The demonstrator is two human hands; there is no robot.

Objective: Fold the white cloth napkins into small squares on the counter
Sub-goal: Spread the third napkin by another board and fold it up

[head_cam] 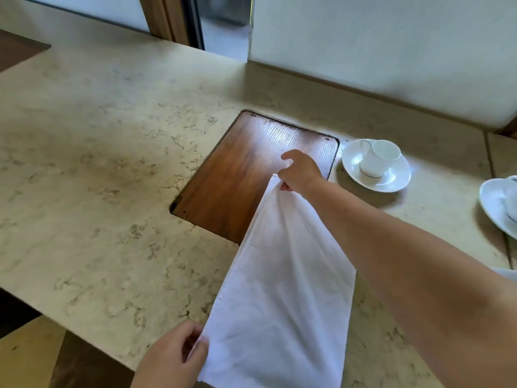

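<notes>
A white cloth napkin [279, 289] is stretched lengthwise between my two hands, above the beige marble counter [98, 163]. My right hand [300, 170] pinches its far end over the wooden inset panel [243, 169]. At the near counter edge, my left hand [179, 357] grips the napkin's near left corner. The cloth hangs slack and creased in the middle, and its near right part drapes down loose.
A white cup on a saucer [376, 165] stands just right of the wooden panel. A second cup and saucer [500, 204] sits at the right edge. A wall [391, 51] runs along the back of the counter, with a doorway gap [223, 23].
</notes>
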